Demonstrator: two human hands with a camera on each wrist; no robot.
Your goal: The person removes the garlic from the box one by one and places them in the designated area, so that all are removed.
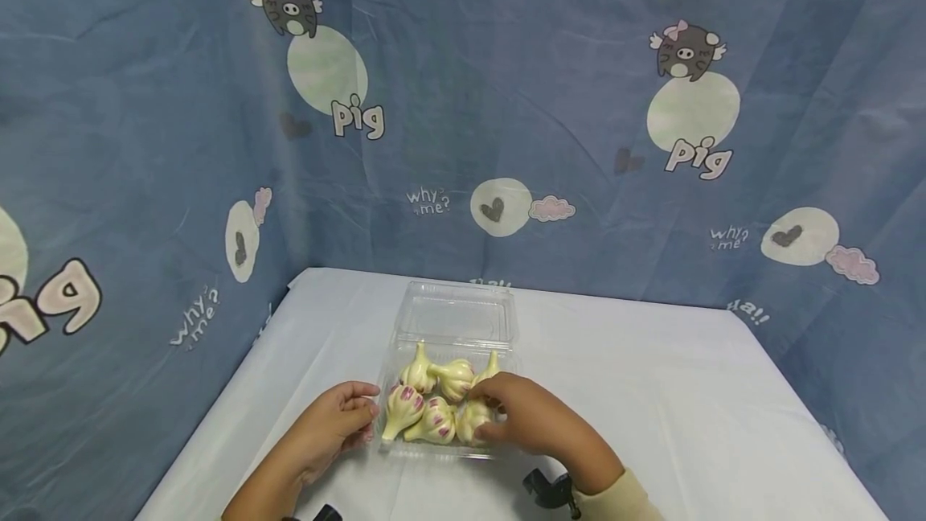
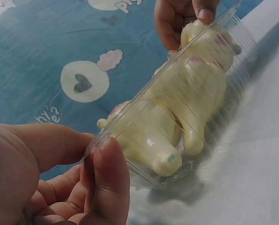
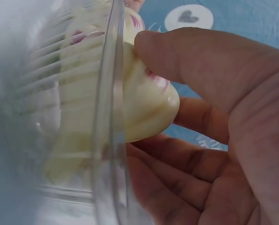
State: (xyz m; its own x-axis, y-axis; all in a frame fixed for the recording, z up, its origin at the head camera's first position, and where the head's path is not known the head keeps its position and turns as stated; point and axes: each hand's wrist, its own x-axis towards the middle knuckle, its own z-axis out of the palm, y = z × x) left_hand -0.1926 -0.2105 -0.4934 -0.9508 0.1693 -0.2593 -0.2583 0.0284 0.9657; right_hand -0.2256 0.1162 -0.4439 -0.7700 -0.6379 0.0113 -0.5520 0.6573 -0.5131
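A clear plastic clamshell box (image 1: 434,453) lies on the white cloth in the head view, holding several cream garlic bulbs (image 1: 434,422) with pink-purple streaks. My left hand (image 1: 333,424) is at its left side; in the left wrist view the thumb and forefinger pinch the box rim (image 2: 151,89). My right hand (image 1: 528,412) reaches over the right side and grips the front right garlic bulb (image 1: 470,420). In the right wrist view that garlic bulb (image 3: 153,105) sits between thumb and fingers, partly above the rim. The right hand partly covers another bulb behind it.
The box's transparent lid (image 1: 456,313) lies folded back behind the bulbs. White cloth (image 1: 615,376) covers the table. A blue curtain (image 1: 564,87) with pig prints stands along the back and sides. A black wrist mount (image 1: 550,490) is under the right wrist.
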